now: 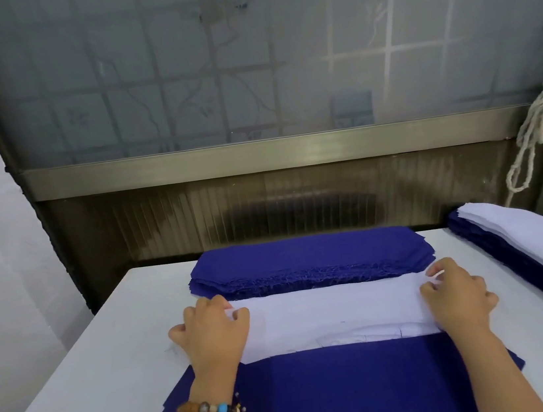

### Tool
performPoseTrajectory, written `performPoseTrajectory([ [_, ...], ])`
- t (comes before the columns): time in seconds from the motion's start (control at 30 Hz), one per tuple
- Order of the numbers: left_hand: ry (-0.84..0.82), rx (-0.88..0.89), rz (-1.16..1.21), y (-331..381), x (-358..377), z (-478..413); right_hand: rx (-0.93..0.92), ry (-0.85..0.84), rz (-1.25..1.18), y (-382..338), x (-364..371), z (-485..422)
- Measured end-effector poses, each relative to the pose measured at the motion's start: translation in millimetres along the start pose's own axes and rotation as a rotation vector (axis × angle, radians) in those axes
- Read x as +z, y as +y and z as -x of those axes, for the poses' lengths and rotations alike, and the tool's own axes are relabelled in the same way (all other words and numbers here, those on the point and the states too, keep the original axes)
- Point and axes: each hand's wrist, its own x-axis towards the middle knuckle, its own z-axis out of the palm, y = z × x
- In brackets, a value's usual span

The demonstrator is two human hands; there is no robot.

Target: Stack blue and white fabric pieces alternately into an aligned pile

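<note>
Fabric piece [336, 315] in white, pinched at both ends.
Left hand [210, 331] and right hand [458, 295] curl their fingers onto its far corners, gripping it. It lies flat on the table [79, 386] between a frayed blue stack [308, 259] behind and a blue piece [339, 387] in front, overlapping that piece's far edge — blue-and-white pile [516, 242] at right.

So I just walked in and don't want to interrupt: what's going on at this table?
A person is sorting cloth strips. The left hand and right hand each pinch one end of a white piece lying flat on the table. It lies between a stack of blue pieces at the back and a single blue piece nearer the person, overlapping that one's far edge. A blue and white pile, white on top, sits at the right.
</note>
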Motion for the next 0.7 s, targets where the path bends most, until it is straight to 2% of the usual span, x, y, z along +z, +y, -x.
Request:
performPoseTrajectory([
  [0.13, -0.064, -0.175, -0.029, -8, -6, -4, 0.06, -0.038, 0.11, 5, 1, -2],
  [0.23, -0.128, -0.23, 0.058, -11, -8, -7, 0.07, -0.033, 0.127, 5, 0, -3],
  [0.4, 0.028, -0.201, 0.163, -11, -9, -3, 0.069, 0.01, 0.135, 6, 2, -2],
  [0.57, -0.048, -0.149, 0.284, -16, -5, -2, 0.039, 0.05, 0.123, 7, 4, -2],
  [0.7, 0.0, -0.14, 0.298, -17, -2, -2, 0.019, 0.083, 0.093, 8, 5, -2],
])
